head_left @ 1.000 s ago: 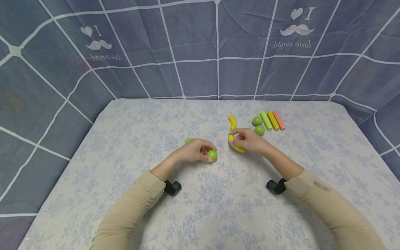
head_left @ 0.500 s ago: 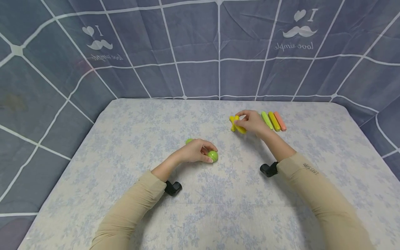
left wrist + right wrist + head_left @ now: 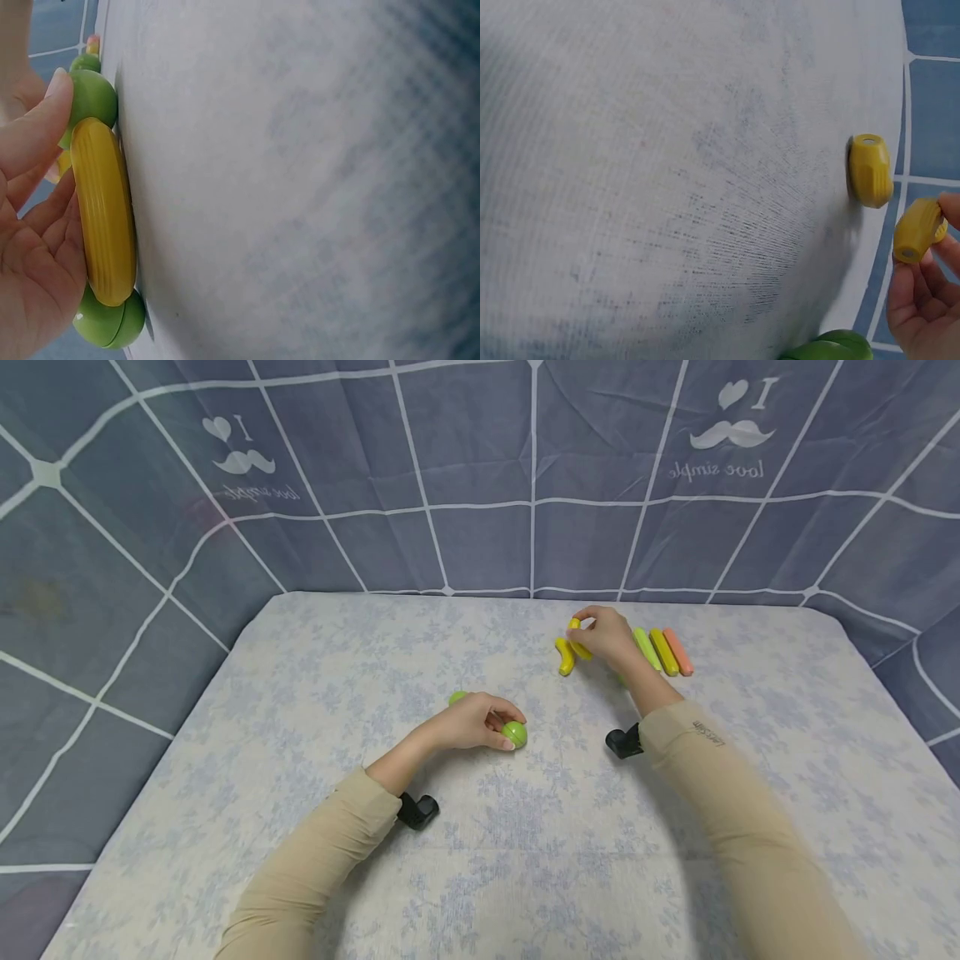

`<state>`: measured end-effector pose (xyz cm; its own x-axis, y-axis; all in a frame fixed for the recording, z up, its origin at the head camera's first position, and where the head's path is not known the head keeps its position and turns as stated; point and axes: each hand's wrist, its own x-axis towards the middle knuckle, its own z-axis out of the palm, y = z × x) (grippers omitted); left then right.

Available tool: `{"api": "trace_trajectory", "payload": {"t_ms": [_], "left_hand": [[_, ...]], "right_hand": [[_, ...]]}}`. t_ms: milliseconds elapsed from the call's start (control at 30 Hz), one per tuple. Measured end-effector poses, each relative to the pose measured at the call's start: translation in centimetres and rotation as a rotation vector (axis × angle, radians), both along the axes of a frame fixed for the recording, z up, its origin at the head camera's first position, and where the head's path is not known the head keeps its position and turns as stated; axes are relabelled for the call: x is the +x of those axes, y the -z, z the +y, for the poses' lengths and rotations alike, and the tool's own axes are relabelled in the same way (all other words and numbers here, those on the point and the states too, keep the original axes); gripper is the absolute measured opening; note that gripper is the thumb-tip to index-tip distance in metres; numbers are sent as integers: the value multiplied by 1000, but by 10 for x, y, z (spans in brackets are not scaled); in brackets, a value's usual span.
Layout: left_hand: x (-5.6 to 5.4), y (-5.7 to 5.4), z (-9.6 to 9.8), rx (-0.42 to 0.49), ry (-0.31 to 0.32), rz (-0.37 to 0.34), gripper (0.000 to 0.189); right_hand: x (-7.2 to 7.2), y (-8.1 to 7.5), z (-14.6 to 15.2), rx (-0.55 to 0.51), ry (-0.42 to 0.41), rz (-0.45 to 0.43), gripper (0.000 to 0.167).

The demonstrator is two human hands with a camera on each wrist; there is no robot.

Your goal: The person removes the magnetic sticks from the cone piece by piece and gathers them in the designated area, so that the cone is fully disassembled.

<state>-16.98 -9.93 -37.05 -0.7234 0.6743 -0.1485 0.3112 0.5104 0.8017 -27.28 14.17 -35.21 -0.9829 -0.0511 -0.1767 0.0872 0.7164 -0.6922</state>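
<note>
My left hand [image 3: 474, 722] pinches a green ball [image 3: 515, 734] between thumb and fingers at the table's middle. In the left wrist view, a straight yellow stick [image 3: 105, 217] reaches from that ball to a second green ball [image 3: 112, 321] under the palm; the head view hides the stick behind the hand. My right hand [image 3: 606, 635] pinches one curved yellow stick [image 3: 581, 649] near the back of the table. Small grey discs show on the stick ends in the right wrist view. Just left of it, another curved yellow stick [image 3: 565, 657] lies on the cloth.
Straight sticks in light green [image 3: 647, 648], yellow [image 3: 663, 652] and orange [image 3: 678, 652] lie side by side right of my right hand. Under the right wrist, a bit of green ball [image 3: 621, 679] peeks out. A tiled-pattern curtain [image 3: 480, 552] hangs behind the table.
My right hand has carried its curved yellow stick toward the back, past the right side of the one lying there. It now covers most of the two loose green balls. My left hand stays put.
</note>
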Motion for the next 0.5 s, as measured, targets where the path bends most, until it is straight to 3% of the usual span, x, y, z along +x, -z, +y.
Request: {"api": "trace_trajectory", "payload": {"t_ms": [333,500], "left_hand": [[0,-1,1,-6,1,5,37],[0,-1,1,-3,-6,-6,37]], "right_hand": [[-5,10,-6,107,50,20,37],[-4,11,-7,111,79,16,36]]}}
